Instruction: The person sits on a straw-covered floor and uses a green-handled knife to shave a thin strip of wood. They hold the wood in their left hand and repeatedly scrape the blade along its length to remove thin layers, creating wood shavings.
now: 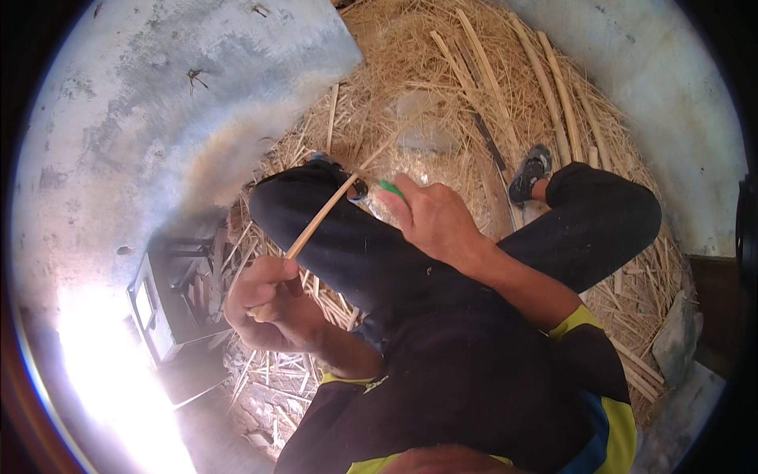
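Left hand (272, 304): closed, pinching pale strip (320, 221).
Right hand (438, 217): curled round green handle (389, 188), just right of strip.
Strip: best braced steady, left hand well clear.

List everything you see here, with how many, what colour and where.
thin strip: 1, pale tan, in the left hand
green object: 1, green, in the right hand, mostly hidden
shavings: too many to count, straw-coloured, floor
long strips: several, tan, upper right
boxy case: 1, greyish, left
stone: 1, grey, lower right
walls: bluish-grey, both sides
shoes: 2, dark, upper middle
trousers: 1 pair, black, centre
shirt: 1, black-yellow-blue, bottom
left hand: 1, bare, left
right hand: 1, bare, centre
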Demonstrator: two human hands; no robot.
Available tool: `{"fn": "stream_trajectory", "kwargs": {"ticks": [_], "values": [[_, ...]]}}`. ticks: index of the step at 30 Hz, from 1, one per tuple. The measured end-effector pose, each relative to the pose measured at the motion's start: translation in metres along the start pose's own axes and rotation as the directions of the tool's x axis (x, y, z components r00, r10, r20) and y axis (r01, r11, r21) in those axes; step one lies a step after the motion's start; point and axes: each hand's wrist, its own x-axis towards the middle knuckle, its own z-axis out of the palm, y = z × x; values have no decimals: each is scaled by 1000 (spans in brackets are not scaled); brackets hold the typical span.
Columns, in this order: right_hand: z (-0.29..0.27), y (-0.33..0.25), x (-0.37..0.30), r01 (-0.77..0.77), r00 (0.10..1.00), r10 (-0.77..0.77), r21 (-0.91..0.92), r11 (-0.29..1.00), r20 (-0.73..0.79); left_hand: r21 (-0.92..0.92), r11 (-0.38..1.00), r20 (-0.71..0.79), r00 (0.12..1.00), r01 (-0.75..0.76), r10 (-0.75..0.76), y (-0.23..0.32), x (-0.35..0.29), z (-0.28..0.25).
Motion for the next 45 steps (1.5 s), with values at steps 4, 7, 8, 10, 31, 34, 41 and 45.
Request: {"fn": "stream_trajectory", "kwargs": {"ticks": [4, 7, 8, 10, 31, 34, 41, 45], "values": [[25, 33, 5, -146, 988, 143, -70, 987, -53, 1, 1000, -18, 1000, 5, -5, 2, 2, 4], [22, 54, 15, -140, 990, 136, -176, 974, -38, -46, 999, -28, 999, 29, -30, -3, 3, 0], [20, 43, 13, -110, 994, 109, -148, 983, -16, -50, 998, -40, 998, 36, -38, -2, 3, 2], [14, 22, 13, -33, 999, 35, -100, 994, 16, -45, 998, -72, 996, 46, -49, -1, 3, 5], [-2, -38, -18, -50, 984, 15, 192, 980, 177, 268, 955, -253, 966, 126, -56, 31, 6, 38], [4, -22, -9, -79, 990, 74, 43, 996, 117, 326, 933, -264, 962, 154, -66, 35, 7, 34], [10, -10, -10, -4, 997, -3, 89, 996, 73, 390, 904, -261, 962, 177, -76, 37, 9, 42], [-9, -34, -16, 50, 987, -67, 117, 992, 145, 351, 924, -250, 966, 153, -65, 36, 4, 41]]}}
